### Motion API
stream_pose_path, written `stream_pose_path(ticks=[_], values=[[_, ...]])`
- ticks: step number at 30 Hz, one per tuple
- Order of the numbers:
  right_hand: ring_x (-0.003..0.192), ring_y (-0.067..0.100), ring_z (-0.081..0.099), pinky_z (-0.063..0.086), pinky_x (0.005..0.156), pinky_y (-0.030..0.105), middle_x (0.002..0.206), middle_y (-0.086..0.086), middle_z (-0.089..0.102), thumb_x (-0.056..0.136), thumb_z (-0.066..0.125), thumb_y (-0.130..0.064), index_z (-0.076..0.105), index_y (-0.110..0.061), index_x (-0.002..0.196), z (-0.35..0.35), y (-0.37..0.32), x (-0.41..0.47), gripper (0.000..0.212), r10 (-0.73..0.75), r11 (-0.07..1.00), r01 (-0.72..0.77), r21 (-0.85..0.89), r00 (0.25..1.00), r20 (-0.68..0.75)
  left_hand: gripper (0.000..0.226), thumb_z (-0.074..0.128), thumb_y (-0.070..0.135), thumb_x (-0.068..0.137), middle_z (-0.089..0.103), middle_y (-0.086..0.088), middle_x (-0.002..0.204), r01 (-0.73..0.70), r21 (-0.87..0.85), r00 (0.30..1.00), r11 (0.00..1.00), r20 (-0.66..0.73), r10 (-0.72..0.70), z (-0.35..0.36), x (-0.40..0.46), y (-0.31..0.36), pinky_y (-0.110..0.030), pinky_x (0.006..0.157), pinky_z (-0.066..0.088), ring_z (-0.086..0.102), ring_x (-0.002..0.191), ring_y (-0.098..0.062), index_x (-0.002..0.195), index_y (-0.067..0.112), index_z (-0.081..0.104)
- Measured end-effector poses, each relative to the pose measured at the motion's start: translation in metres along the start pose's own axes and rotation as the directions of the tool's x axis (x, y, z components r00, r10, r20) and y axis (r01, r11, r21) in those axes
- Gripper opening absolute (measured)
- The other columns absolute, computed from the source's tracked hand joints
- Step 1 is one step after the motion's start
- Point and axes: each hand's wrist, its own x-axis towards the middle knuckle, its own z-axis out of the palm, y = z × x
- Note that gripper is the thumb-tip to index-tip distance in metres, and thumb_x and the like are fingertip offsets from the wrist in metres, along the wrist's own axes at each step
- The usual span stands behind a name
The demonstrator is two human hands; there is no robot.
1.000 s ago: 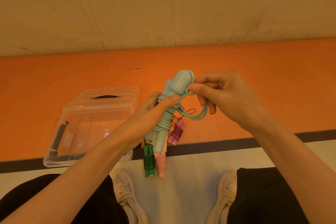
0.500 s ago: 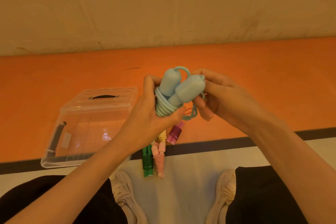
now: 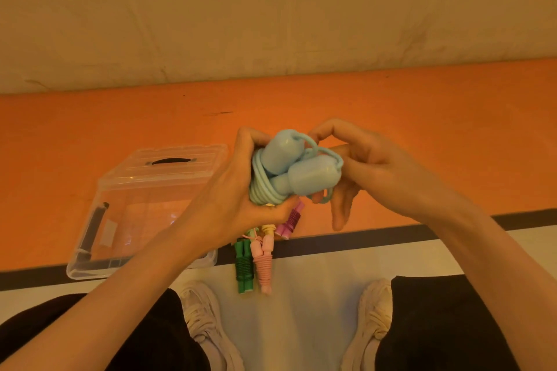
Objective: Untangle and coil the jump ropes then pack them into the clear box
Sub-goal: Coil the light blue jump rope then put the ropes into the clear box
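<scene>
1. The left hand (image 3: 238,199) comes in from the near left, its forearm slanting up toward the middle of the view, palm turned toward the camera's right. Its fingers are curled round the coiled part of the light blue jump rope (image 3: 283,172), the thumb on the near side under the coil and the fingertips wrapping over the far side.
2. The right hand (image 3: 370,166) reaches in from the near right. Its thumb and forefinger are bent toward each other at the far end of the bundle, where a loose loop of blue cord (image 3: 319,149) passes; whether they actually pinch the cord I cannot tell. The other fingers hang loosely downward, slightly spread.
3. The light blue jump rope is held in the air between both hands, above the orange floor (image 3: 452,117). Its cord is wound in several tight turns round the two rounded handles, which lie side by side and point up and to the right.
4. Below the hands, on the floor between the person's shoes, lie other wound ropes: a green one (image 3: 243,268), a pink one (image 3: 262,262) and a purple one (image 3: 291,221), close together.
5. The clear box (image 3: 120,214) stands on the floor to the left, its lid lying at its far side.
</scene>
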Motion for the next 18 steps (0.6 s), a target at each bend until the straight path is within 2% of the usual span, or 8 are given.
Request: stream_pose_path(ticks=[3, 5, 8, 12, 15, 18], values=[[0.07, 0.037, 0.071, 0.06, 0.067, 0.045, 0.084, 0.015, 0.071, 0.1, 0.043, -0.016, 0.048, -0.014, 0.11, -0.009, -0.003, -0.005, 0.011, 0.09, 0.989, -0.102, 0.111, 0.99, 0.113, 0.059, 0.071, 0.037, 0.067, 0.045, 0.011, 0.101, -0.085, 0.127, 0.996, 0.988, -0.017, 0.088, -0.005, 0.003, -0.001, -0.042, 0.063, 0.048, 0.054, 0.083, -0.014, 0.109, 0.039, 0.03], [0.078, 0.041, 0.07, 0.059, 0.069, 0.043, 0.091, 0.02, 0.07, 0.094, 0.041, -0.017, 0.053, -0.019, 0.103, -0.011, -0.007, -0.008, 0.015, 0.143, 0.963, -0.179, 0.202, 0.973, 0.182, 0.059, 0.07, 0.037, 0.065, 0.045, 0.011, 0.109, -0.143, 0.168, 0.989, 0.975, -0.017, 0.148, -0.007, 0.005, 0.002, -0.051, 0.062, 0.048, 0.054, 0.087, -0.018, 0.112, 0.034, 0.033], [0.079, 0.047, 0.069, 0.058, 0.064, 0.037, 0.095, 0.031, 0.065, 0.089, 0.04, -0.016, 0.056, -0.02, 0.097, -0.01, -0.011, -0.012, 0.018, 0.185, 0.947, -0.232, 0.221, 0.959, 0.213, 0.059, 0.068, 0.037, 0.067, 0.046, 0.009, 0.115, -0.239, 0.258, 0.97, 0.936, 0.014, 0.244, -0.009, 0.007, 0.003, -0.051, 0.06, 0.05, 0.054, 0.089, -0.019, 0.115, 0.025, 0.035], [0.083, 0.035, 0.071, 0.06, 0.071, 0.037, 0.1, 0.029, 0.065, 0.097, 0.05, -0.006, 0.055, -0.008, 0.103, -0.011, -0.009, -0.014, 0.008, 0.137, 0.991, -0.137, -0.012, 0.985, 0.107, 0.061, 0.069, 0.04, 0.071, 0.05, 0.006, 0.116, -0.32, 0.378, 0.946, 0.868, 0.083, 0.313, -0.01, 0.007, -0.002, -0.047, 0.061, 0.051, 0.063, 0.09, -0.025, 0.119, 0.021, 0.037], [0.082, 0.03, 0.071, 0.06, 0.07, 0.034, 0.092, 0.025, 0.068, 0.087, 0.06, -0.013, 0.06, -0.003, 0.096, -0.014, -0.009, -0.014, 0.013, 0.143, 0.989, -0.14, -0.045, 0.987, 0.079, 0.061, 0.07, 0.04, 0.072, 0.051, 0.006, 0.116, -0.34, 0.394, 0.94, 0.854, 0.104, 0.326, -0.011, 0.006, -0.001, -0.046, 0.062, 0.052, 0.066, 0.087, -0.03, 0.119, 0.021, 0.037], [0.071, 0.031, 0.072, 0.061, 0.063, 0.039, 0.078, 0.021, 0.07, 0.081, 0.063, -0.018, 0.061, 0.0, 0.09, -0.016, -0.008, -0.013, 0.02, 0.181, 0.982, -0.176, -0.066, 0.98, 0.086, 0.061, 0.067, 0.044, 0.071, 0.05, 0.007, 0.112, -0.35, 0.424, 0.936, 0.835, 0.142, 0.321, -0.013, 0.006, -0.001, -0.046, 0.06, 0.052, 0.066, 0.085, -0.028, 0.118, 0.021, 0.037]])
